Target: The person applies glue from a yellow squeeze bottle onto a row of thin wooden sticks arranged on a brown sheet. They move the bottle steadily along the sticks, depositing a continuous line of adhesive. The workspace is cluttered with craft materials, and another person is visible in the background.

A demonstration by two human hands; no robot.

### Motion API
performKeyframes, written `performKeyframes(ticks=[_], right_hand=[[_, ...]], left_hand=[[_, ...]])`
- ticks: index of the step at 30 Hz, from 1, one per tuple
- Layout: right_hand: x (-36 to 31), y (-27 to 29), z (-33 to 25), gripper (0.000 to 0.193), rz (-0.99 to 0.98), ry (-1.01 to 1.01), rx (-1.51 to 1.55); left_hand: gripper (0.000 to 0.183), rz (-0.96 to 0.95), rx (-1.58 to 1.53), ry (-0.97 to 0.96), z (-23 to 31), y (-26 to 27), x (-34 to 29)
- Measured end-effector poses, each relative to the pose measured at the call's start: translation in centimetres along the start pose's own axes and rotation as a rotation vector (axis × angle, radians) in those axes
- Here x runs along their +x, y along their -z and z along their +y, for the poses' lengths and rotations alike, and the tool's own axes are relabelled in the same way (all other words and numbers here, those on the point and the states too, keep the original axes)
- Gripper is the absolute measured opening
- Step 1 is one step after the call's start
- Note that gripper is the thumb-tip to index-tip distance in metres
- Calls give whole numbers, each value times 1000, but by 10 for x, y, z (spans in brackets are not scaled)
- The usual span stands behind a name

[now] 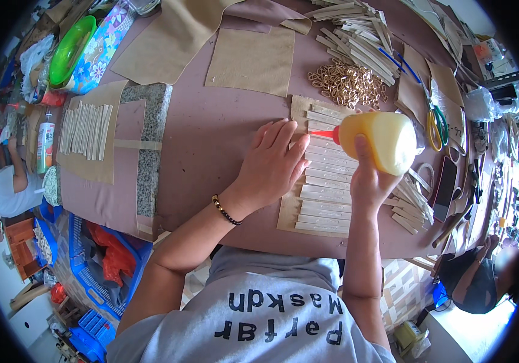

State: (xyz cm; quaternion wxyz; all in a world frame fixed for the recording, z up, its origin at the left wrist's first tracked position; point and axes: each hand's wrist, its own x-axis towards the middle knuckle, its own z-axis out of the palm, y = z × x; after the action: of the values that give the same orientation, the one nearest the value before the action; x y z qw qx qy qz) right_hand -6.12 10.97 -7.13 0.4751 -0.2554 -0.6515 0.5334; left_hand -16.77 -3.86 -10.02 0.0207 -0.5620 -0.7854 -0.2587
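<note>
Yellow bottle [386, 140] hides most fingers of the right hand [371, 181] gripping it; left hand [271, 162], palm down, open, underside unseen.

Your head-worn fisheye looks steeply down from close above, your shirt [253, 311] at bottom centre, the table [193, 133] across mid-frame.

Right hand [369, 180] grips yellow bottle [392, 142]; left hand [271, 160] near beige strips [329, 172].

Glossy plastic bottle [387, 140], shiny metal loops [347, 83]
</note>
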Motion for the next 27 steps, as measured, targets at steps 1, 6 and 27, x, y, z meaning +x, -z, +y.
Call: performKeyframes(ticks=[1,6,27], right_hand=[[1,2,-1,41,12,2,11],[2,4,1,45,18,-4,8],[-2,8,-1,44,28,11,-29]], left_hand=[[42,3,-1,0,0,0,0],[43,-3,-1,0,-1,0,0],[40,-5,0,0,0,2,2]])
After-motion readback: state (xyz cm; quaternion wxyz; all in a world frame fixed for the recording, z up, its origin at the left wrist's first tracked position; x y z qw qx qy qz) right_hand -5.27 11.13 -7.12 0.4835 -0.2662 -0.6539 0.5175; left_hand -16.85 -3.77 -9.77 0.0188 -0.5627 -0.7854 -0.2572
